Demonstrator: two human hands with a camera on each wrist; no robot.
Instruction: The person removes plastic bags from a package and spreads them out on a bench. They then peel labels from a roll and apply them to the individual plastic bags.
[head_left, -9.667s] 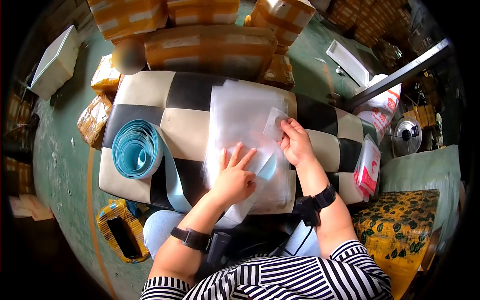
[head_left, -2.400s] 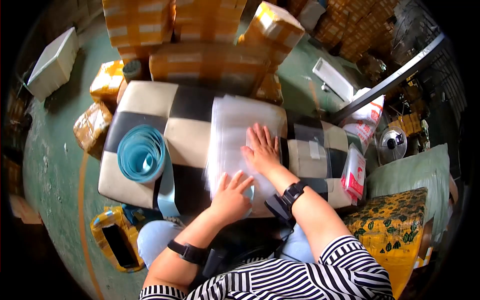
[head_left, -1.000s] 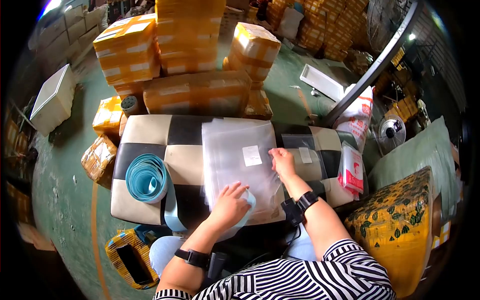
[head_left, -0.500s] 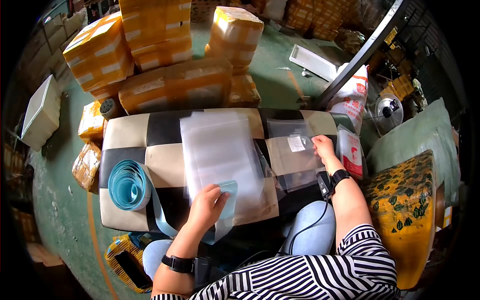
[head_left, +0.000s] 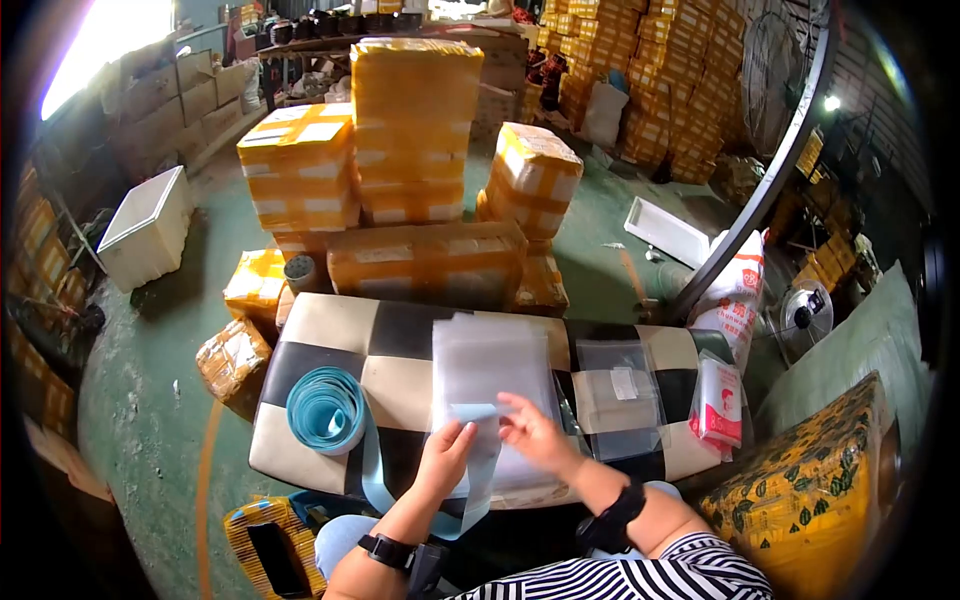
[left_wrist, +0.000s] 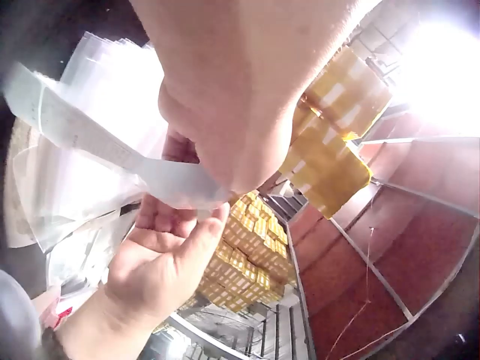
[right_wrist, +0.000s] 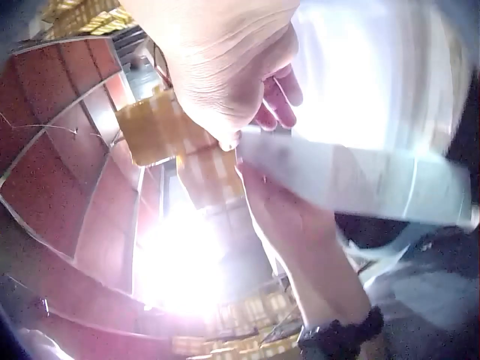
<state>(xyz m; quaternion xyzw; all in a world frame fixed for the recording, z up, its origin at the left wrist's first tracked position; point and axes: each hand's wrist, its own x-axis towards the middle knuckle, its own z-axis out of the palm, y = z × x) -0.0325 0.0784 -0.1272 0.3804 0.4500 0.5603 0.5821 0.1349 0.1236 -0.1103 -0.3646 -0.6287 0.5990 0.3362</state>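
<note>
A roll of pale blue label tape [head_left: 326, 412] stands at the left of the checkered padded bench [head_left: 400, 385]. From it a loose strip [head_left: 481, 468] runs down past the front edge and up to my hands. My left hand [head_left: 446, 460] pinches the strip close to its end. At that end, thumb and fingers of my right hand [head_left: 540, 438] pinch the strip, seen also in the left wrist view, where the strip [left_wrist: 90, 139] stretches between both hands. Behind them lies a stack of clear plastic bags [head_left: 488, 352]. To its right, a clear bag [head_left: 615, 416] bears a white label [head_left: 624, 383].
A red and white packet [head_left: 720, 405] lies at the bench's right end. Taped cartons [head_left: 425, 262] stand behind the bench. A phone [head_left: 276, 558] rests on a yellow wrapped parcel at lower left. A metal post [head_left: 745, 235] rises at the right.
A labelled bag has gone from the stack to the bench's right side. My right hand has since come back left from it to the strip, which my left hand has raised. The head view has tilted up.
</note>
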